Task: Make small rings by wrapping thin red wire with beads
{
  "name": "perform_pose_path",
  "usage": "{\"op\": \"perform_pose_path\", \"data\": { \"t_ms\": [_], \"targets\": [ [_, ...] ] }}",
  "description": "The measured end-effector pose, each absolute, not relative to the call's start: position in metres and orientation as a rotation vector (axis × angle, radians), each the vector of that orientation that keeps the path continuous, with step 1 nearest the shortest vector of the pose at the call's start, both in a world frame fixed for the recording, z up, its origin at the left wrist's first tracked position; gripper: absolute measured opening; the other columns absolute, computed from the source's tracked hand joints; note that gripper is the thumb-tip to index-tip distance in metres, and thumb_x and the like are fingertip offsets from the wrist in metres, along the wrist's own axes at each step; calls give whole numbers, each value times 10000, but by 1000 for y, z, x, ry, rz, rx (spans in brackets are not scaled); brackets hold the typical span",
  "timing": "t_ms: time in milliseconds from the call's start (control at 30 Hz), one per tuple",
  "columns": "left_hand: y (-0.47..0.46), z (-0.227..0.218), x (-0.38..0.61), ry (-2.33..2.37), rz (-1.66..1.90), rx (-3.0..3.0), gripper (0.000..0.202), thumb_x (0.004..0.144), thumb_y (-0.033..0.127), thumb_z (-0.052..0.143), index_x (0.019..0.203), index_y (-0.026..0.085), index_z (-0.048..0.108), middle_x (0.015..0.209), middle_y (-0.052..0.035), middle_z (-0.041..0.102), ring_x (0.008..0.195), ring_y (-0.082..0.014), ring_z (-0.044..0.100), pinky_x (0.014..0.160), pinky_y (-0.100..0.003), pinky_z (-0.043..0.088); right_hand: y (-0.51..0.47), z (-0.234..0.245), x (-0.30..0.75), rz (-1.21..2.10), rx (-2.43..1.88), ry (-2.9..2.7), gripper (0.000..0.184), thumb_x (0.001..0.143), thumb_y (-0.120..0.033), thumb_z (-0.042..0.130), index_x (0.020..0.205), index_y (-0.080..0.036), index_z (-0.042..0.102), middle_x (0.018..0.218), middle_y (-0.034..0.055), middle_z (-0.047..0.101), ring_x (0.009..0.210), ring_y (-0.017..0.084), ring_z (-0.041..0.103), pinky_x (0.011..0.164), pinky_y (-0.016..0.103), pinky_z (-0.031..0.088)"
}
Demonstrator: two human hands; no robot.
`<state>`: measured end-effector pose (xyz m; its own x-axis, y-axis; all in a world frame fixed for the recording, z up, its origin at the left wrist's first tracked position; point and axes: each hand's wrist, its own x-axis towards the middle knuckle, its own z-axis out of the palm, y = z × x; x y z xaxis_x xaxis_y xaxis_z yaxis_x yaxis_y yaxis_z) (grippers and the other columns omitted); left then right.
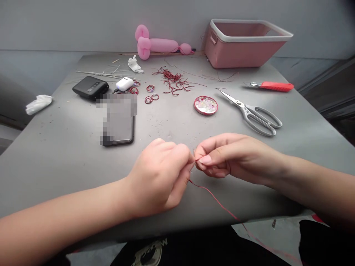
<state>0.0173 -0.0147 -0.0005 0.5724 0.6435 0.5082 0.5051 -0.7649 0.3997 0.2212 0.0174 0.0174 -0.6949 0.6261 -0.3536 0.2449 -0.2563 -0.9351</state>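
My left hand point(163, 173) and my right hand point(230, 157) meet fingertip to fingertip above the near edge of the grey table point(69, 147). Both are closed in a pinch on a thin red wire point(219, 201). A short bit of the wire shows between the fingertips. Its long tail runs down and to the right, past the table edge toward my lap. My right thumb presses on the wire end.
Beyond the hands lie a phone point(119, 125), a black case point(90, 87), white earbuds case point(124, 84), small red wire rings point(151, 98), a heap of red wire scraps point(173, 79), a round bead tin point(205, 105), scissors point(253, 114), a red-handled cutter point(274, 86), a pink basket point(244, 42), a pink balloon point(158, 45).
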Motion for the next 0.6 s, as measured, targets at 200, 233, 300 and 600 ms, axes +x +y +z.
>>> {"op": "perform_pose_path", "data": {
  "t_ms": [200,233,300,600],
  "targets": [
    [-12,2,16,1055,854,2344,147,887,98,476,776,183,524,625,33,607,548,-104,541,567,-253,418,13,15,225,1212,-1055,-2146,114,861,-276,647,897,-177,687,749,21,644,589,92,526,535,230,445],
    [-13,3,16,1045,814,2244,141,893,106,474,784,185,518,617,42,609,539,-96,549,554,-237,427,11,14,226,868,-960,-2254,79,872,-227,639,917,-185,689,808,33,674,637,102,567,582,237,480],
    [-13,5,17,1006,765,2073,134,909,124,465,798,189,504,605,54,610,531,-82,568,527,-207,439,6,11,229,323,-741,-2362,108,886,-128,608,941,-189,677,853,47,693,702,115,611,644,243,516],
    [-15,8,18,1000,726,1988,130,898,131,472,782,183,496,608,43,616,538,-73,576,487,-175,435,9,9,234,-381,-383,-2458,214,880,-70,556,954,-242,659,775,22,683,632,141,617,570,278,527]
  ]
}}
